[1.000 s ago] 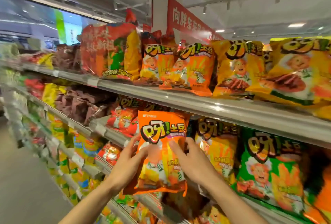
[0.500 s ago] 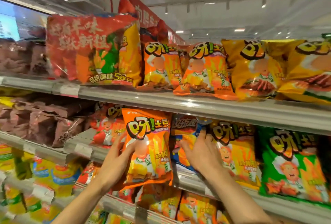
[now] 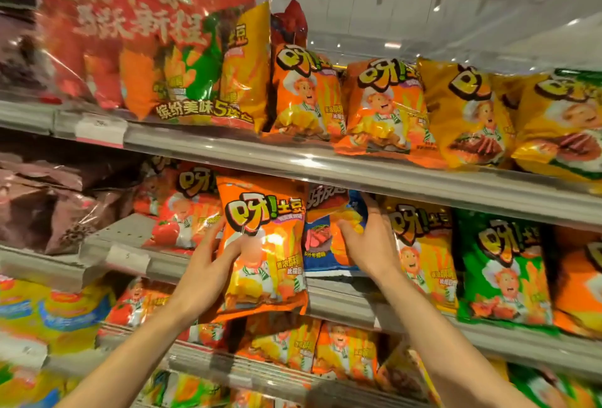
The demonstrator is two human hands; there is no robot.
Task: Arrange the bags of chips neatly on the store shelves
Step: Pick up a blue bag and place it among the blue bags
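Note:
My left hand grips an orange chip bag by its left edge and holds it upright in front of the middle shelf. My right hand rests on a blue and orange chip bag that stands on that shelf, with fingers curled around its right side. Right of it stand a yellow-orange bag and a green bag. A red bag stands to the left.
The upper shelf carries a big red multipack, orange bags and yellow bags. Brown bags fill the left of the middle level. More orange bags sit on the lower shelf.
My right hand let go of the orange bag and moved right onto the blue and orange bag. My left hand alone keeps the orange bag. The view has moved closer to the shelves.

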